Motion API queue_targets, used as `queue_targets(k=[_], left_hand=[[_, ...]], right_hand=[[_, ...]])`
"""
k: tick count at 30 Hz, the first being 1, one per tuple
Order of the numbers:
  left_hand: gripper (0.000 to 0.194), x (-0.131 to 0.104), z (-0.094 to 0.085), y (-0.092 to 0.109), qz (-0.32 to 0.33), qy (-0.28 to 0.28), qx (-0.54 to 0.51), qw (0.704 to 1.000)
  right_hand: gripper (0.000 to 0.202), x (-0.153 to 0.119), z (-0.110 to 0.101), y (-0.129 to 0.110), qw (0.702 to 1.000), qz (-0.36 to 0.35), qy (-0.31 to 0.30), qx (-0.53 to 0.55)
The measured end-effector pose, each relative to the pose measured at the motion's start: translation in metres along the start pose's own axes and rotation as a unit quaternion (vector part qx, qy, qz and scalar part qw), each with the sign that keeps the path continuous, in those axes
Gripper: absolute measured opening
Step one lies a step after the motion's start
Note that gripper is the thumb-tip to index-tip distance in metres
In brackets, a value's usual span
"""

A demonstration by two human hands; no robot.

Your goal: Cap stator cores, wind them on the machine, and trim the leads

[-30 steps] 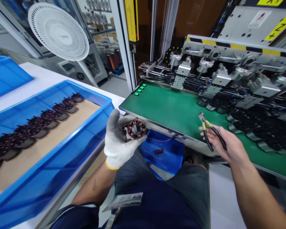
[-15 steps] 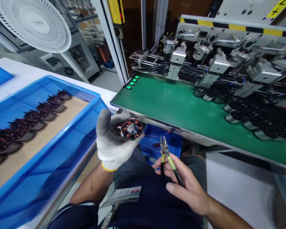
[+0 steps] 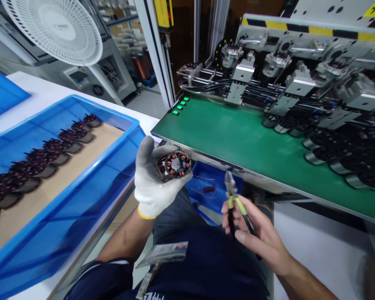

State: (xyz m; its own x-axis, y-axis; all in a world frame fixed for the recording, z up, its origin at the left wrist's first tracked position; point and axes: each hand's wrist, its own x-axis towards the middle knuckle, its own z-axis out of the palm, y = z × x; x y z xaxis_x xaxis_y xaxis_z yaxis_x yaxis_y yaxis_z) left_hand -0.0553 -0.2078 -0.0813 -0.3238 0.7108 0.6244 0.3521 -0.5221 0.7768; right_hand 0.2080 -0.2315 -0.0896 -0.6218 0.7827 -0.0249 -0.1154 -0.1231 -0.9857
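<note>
In a white and grey glove, my left hand (image 3: pixel 154 183) is closed around a motor stator (image 3: pixel 177 164) wound with copper coils. Its round open face is turned up toward me. My bare right hand (image 3: pixel 259 233) grips diagonal cutters (image 3: pixel 233 193) by their yellow-green and black handles, jaws pointing up and away. The cutters are apart from the stator, off to its right. Below both hands' far side, a small blue bin (image 3: pixel 203 196) holds a dark reddish object and a thin copper wire.
A large blue tray (image 3: pixel 109 162) on the left holds a row of similar stators (image 3: pixel 53 150) on cardboard. Ahead lies a green work surface (image 3: pixel 218 129) with more stators at right, under machine fixtures (image 3: pixel 243 68). A white fan (image 3: pixel 59 29) stands back left.
The cutters and my right hand have moved right, away from the stator, and the jaws look closed together now. The stator is turned slightly in my left hand. The whole view has shifted a little.
</note>
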Motion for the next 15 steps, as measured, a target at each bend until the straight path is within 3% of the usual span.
queue_targets(k=[3, 7, 11, 15], left_hand=[[0.096, 0.006, -0.003, -0.008, -0.041, -0.035, -0.085, 0.995], [0.103, 0.006, -0.005, -0.017, -0.106, -0.143, -0.137, 0.974], [0.11, -0.003, 0.002, -0.012, -0.105, -0.245, -0.143, 0.953], [0.113, -0.013, 0.006, 0.0, -0.087, -0.287, -0.085, 0.95]], right_hand=[[0.048, 0.005, -0.022, -0.024, 0.993, -0.038, 0.018, -0.11], [0.052, 0.027, -0.041, -0.068, 0.961, -0.118, 0.023, -0.247], [0.057, 0.056, -0.036, -0.099, 0.949, -0.124, -0.057, -0.285], [0.064, 0.074, -0.02, -0.105, 0.95, -0.097, -0.155, -0.251]])
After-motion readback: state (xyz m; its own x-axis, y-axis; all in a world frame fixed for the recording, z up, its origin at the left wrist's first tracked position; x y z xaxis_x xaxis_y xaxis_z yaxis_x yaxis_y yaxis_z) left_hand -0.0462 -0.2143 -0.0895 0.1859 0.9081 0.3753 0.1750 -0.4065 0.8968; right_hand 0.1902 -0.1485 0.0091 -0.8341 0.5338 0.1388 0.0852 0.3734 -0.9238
